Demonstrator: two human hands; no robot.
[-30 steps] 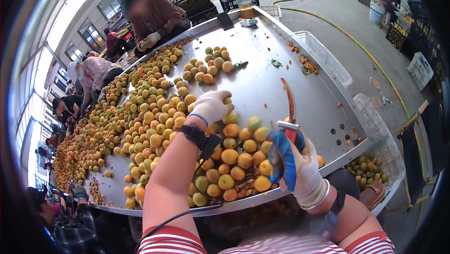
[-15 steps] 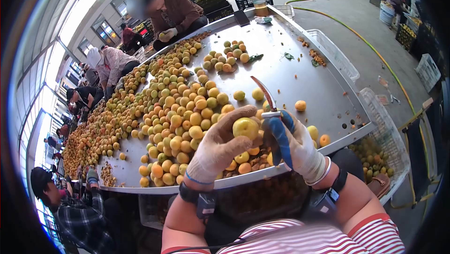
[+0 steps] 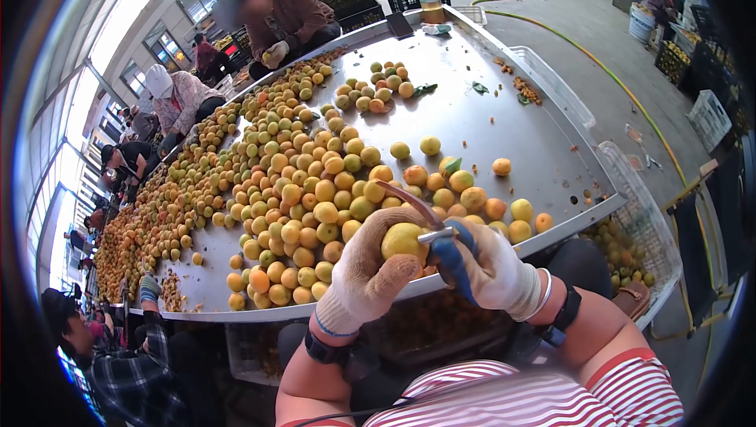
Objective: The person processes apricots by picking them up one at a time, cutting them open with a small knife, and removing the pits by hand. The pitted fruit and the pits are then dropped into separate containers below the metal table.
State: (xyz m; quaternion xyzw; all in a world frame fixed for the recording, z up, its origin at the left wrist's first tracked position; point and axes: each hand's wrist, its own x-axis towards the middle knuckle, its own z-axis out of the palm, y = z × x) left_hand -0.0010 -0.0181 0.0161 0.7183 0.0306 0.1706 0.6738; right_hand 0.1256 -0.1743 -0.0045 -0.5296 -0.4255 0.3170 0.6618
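My left hand (image 3: 364, 268), in a tan-and-white work glove, is closed around a yellow apricot (image 3: 403, 243) above the table's front edge. In my right hand (image 3: 494, 263), gloved in white with blue on the fingers, is a curved knife (image 3: 411, 198). Its blade points up and left behind the apricot, and its metal collar overlaps the fruit's right side. The knife's grip is hidden by my fingers. A large heap of apricots (image 3: 303, 198) lies just beyond my left hand, with a smaller group (image 3: 472, 199) behind my right.
The metal table (image 3: 543, 163) has a raised rim. Several people work along its far left side, and a person in plaid (image 3: 142, 376) sits at the near left. A crate with fruit (image 3: 657, 269) stands at the right. A jar (image 3: 430, 3) and a phone (image 3: 399, 26) are at the back.
My right hand has brought the knife left and down against the apricot, its blade now tilting further left. My left hand, still around the fruit, has dropped slightly. The view has shifted a little.
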